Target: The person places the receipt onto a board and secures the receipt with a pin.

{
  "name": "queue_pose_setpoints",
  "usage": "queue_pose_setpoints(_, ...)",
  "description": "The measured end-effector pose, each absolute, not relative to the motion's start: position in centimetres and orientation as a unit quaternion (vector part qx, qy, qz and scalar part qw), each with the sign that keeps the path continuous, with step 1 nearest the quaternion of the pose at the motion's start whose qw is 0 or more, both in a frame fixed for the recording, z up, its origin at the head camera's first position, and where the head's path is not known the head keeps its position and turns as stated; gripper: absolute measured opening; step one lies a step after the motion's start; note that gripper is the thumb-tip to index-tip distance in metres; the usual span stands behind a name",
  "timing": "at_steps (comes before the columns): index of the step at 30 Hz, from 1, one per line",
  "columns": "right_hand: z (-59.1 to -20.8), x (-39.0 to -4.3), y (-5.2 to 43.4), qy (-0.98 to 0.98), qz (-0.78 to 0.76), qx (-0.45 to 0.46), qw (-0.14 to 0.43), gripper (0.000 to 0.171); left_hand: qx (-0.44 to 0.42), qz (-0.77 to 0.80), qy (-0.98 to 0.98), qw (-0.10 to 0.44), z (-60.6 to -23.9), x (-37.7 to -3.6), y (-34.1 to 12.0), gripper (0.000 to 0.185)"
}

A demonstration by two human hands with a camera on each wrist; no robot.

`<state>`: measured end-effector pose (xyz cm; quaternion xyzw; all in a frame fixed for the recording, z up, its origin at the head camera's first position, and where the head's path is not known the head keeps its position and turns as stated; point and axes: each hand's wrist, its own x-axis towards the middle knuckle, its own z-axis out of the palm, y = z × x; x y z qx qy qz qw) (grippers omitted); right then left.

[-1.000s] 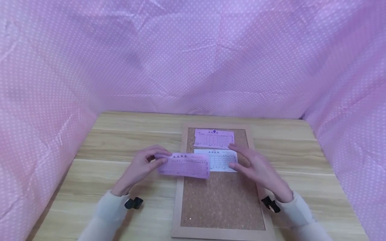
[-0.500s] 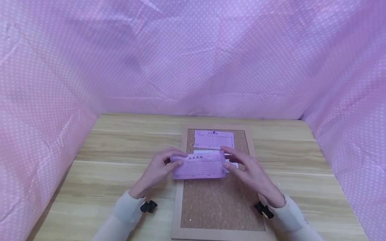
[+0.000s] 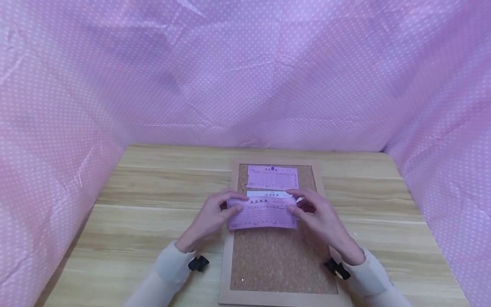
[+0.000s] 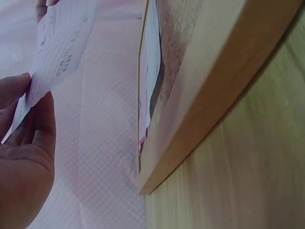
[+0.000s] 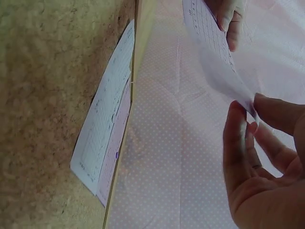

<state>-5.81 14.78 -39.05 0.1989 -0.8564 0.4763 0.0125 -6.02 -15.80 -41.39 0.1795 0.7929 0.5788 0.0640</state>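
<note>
A pink printed form slip (image 3: 264,215) is held up by both hands above the cork board (image 3: 284,260). My left hand (image 3: 211,217) pinches its left end between thumb and fingers. At the right end, my right hand (image 3: 322,219) pinches it too, as the right wrist view shows with the slip (image 5: 221,67) between thumb and fingertips. Behind it lies a white form slip (image 3: 264,194) on the board, mostly hidden in the head view; the right wrist view shows more of this white slip (image 5: 102,112). Another pink slip (image 3: 272,179) lies at the board's top under a purple pushpin (image 3: 272,168).
The board's wooden frame (image 3: 226,273) rests on a wood-grain table (image 3: 153,179). A small white dot (image 3: 242,279) shows on the lower left of the cork. Pink dotted cloth (image 3: 245,76) hangs around the back and sides.
My left hand has carried the pink slip rightward over the board, covering most of the white slip. My right hand, apart from it earlier, now grips its right end.
</note>
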Motion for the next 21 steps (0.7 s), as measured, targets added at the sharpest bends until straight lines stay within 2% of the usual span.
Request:
queue_pose_setpoints(4,-39.3,-5.8,15.0,-0.871,0.457,0.181,0.005,0.044,0.166,0.575,0.798,0.07,-41.6,-5.9,-15.3,0.025)
queue_pose_setpoints(8,-39.6,-5.7,15.5,-0.875,0.447,0.184,0.01,0.038,0.155,0.576,0.799,0.081,-41.9,-5.8,-15.0,0.025)
queue_pose_setpoints(13,-40.1,-5.7,16.2,-0.872,0.438,0.215,0.032,0.028,0.155,0.568,0.804,0.085,-42.2,-5.7,-14.8,0.027)
queue_pose_setpoints(21,-40.8,-5.5,17.1,-0.867,0.426,0.251,0.065,0.028,0.169,0.552,0.813,0.078,-42.8,-5.4,-14.8,0.024)
